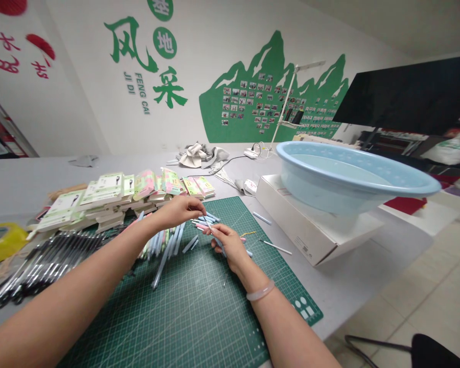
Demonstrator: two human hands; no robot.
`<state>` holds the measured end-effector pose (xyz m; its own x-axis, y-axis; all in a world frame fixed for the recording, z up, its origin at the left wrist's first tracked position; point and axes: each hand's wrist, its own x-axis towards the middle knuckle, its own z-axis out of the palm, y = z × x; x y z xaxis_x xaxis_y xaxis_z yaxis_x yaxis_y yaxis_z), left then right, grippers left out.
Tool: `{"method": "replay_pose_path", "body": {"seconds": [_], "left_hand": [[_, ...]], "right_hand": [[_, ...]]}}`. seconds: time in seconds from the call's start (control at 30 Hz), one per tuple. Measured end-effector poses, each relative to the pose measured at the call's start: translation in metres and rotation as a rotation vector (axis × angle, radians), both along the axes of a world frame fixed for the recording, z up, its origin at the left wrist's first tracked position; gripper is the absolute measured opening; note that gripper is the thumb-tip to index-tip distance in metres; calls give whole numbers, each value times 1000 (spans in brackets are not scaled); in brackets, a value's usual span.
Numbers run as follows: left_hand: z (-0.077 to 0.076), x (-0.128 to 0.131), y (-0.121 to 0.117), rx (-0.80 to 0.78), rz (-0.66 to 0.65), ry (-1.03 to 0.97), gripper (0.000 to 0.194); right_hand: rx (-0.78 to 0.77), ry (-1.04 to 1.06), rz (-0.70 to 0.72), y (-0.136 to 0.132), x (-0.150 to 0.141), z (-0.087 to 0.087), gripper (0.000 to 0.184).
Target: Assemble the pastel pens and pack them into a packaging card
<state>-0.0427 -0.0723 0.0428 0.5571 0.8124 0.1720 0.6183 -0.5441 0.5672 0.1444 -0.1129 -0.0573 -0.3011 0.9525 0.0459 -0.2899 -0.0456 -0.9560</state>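
Both my hands work over a green cutting mat [184, 317]. My left hand [182, 209] is closed in a pinch above a scatter of pastel pen barrels [168, 245], its fingertips at a small pen part. My right hand [228, 243] is closed around a light blue pen barrel [219, 245] that points toward the left hand. A pale bracelet [260, 291] circles my right wrist. The two hands almost touch at the fingertips.
Stacked pen packages [111, 194] lie behind the mat. Black refills [42, 266] are heaped at the left beside yellow tape [0, 240]. A blue basin [348, 174] rests on a white box [310, 225] at the right. Cloth [199, 153] and cables lie farther back.
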Motion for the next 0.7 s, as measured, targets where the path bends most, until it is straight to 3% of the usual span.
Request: {"method": "replay_pose_path", "body": {"seconds": [0.27,0.37,0.5,0.6,0.7], "left_hand": [[12,11,-8,29,-53,111,17],[12,14,-12,-36,-39,12,17],[5,13,-16,-196,-59,-199,35],[-10,7,-18,-106,106,-173,30],[-36,1,-22,9,318,196,14]], "right_hand": [[30,-4,18,-3,0,4,31],[52,49,28,-5,0,8,29],[92,114,23,-6,2,14,25],[108,133,3,-5,6,16,23],[112,147,-18,-1,12,18,22]]}}
